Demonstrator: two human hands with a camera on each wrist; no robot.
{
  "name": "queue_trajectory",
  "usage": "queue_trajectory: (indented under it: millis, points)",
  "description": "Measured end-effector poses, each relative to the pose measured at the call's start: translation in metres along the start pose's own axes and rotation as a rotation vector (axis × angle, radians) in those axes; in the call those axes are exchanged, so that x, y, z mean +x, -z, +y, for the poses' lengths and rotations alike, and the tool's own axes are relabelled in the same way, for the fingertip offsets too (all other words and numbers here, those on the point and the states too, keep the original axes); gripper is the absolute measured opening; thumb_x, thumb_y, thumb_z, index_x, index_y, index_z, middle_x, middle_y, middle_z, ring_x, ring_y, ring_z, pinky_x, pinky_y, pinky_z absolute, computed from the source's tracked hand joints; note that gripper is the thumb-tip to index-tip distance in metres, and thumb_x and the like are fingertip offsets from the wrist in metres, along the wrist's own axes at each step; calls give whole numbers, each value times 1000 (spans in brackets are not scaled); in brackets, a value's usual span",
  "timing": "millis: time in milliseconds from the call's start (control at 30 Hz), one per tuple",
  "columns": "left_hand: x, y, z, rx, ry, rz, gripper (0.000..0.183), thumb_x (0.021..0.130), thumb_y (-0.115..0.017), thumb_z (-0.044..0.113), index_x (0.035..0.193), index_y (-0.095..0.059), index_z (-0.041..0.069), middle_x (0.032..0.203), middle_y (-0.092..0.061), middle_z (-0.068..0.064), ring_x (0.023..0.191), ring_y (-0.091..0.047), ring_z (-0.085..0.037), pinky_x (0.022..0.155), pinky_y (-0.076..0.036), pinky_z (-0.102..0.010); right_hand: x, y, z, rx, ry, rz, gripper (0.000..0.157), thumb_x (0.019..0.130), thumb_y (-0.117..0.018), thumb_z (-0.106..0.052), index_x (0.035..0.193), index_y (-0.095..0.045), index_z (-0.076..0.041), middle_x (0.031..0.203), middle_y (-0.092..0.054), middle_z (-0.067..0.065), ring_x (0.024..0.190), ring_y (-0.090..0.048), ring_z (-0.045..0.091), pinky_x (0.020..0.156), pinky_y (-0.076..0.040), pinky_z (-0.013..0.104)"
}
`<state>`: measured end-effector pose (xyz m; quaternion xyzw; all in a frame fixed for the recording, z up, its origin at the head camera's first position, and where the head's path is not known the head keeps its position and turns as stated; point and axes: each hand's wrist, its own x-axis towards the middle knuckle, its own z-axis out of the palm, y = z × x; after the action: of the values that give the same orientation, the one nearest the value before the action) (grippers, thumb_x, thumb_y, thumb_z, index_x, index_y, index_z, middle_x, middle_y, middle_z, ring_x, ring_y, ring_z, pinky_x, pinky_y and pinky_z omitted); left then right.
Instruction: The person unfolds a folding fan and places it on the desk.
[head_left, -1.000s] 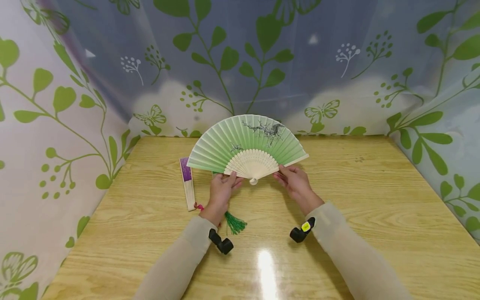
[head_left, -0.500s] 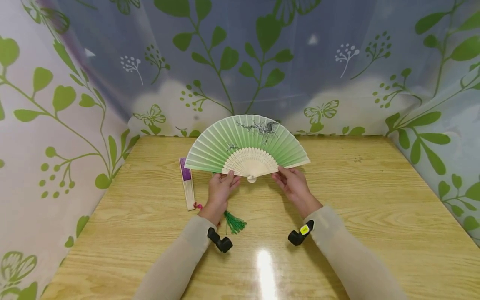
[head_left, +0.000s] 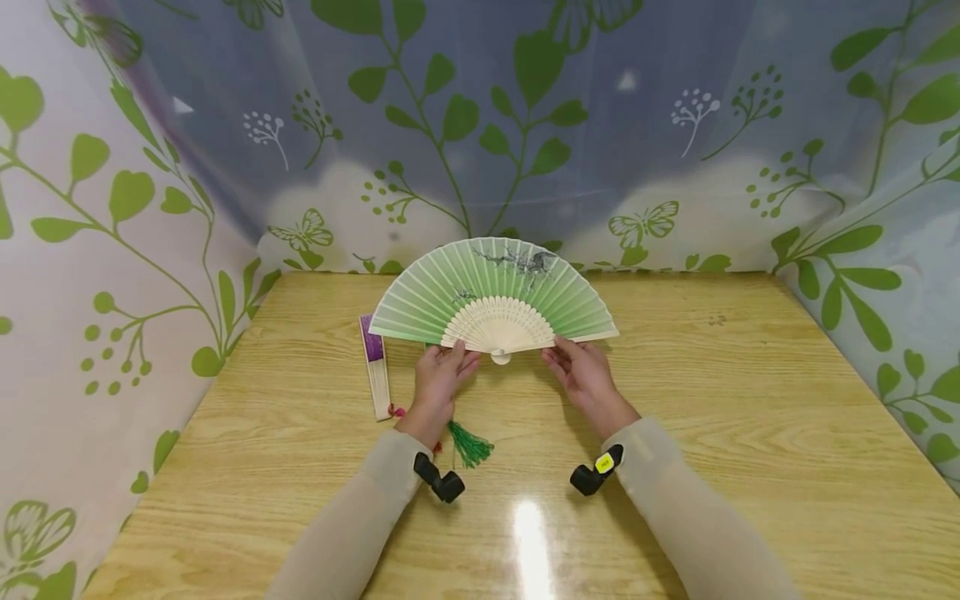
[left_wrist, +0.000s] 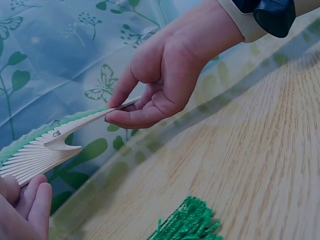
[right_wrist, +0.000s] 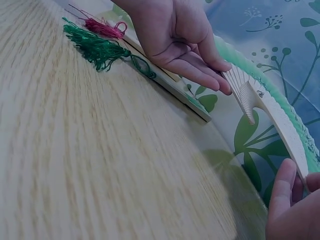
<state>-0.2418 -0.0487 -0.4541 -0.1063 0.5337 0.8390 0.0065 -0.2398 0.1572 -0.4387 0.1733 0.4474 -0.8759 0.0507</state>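
Head view | green fan spread wide, held above the table, left hand and right hand each pinching one side | uneven or over-wide pulling could tear it | right wrist view shows a folded fan and green tassel; head view mostly hides that folded fan behind the left hand

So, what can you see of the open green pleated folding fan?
The green folding fan is spread into a wide arc. Its leaf looks like cloth or paper, printed with dark branches; pale wood-like ribs meet at a rounded pivot at the bottom. It is held above the yellow wooden table, arc upward in the head view, its outer ribs pinched by the left hand and right hand.
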Motion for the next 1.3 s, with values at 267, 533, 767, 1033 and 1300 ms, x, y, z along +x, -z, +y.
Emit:
queue_trajectory:
  millis: [267, 533, 767, 1033, 1300]
  points:
    - [-1, -1, -1, 6, 13, -12, 33, 100, -52, 8, 129, -49, -7, 115, -63, -24, 96, -69, -24, 87, -56, -33, 0, 4, 0, -33, 27, 22, 4, 100, -52, -3, 101, -48, -3, 78, -62, 5, 72, -65, 13, 77, -57, 21]
    - [0, -3, -3, 8, 12, -18, 32, 100, -53, 7, 127, -50, -8, 112, -64, -24, 89, -70, -18, 93, -53, -40, -3, 8, -1, -33, 29, 23, 5, 99, -52, -3, 100, -47, -2, 78, -61, 6, 72, -66, 14, 76, -57, 21]
    - [1, -11, -5, 3, 30, -43, 32, 100, -52, 5, 126, -48, -12, 102, -66, -19, 85, -70, -17, 94, -53, -40, -12, 15, -11, -36, 28, 22, 4, 99, -52, -3, 98, -48, -1, 78, -63, 6, 73, -67, 14, 78, -57, 21]
    - [9, -32, -13, -14, 67, -65, 24, 99, -55, 6, 117, -54, -10, 89, -69, -12, 82, -70, -16, 94, -53, -41, -18, 30, -26, -44, 61, 9, 6, 99, -54, -3, 99, -51, 2, 75, -64, 6, 72, -68, 13, 77, -57, 21]
    - [14, -56, -18, -37, 125, -98, 16, 98, -56, 4, 110, -58, -7, 84, -67, -8, 79, -70, -16, 94, -53, -40, -22, 48, -36, -26, 95, 58, 11, 98, -55, -5, 102, -48, 3, 74, -65, 6, 69, -68, 14, 73, -58, 21]
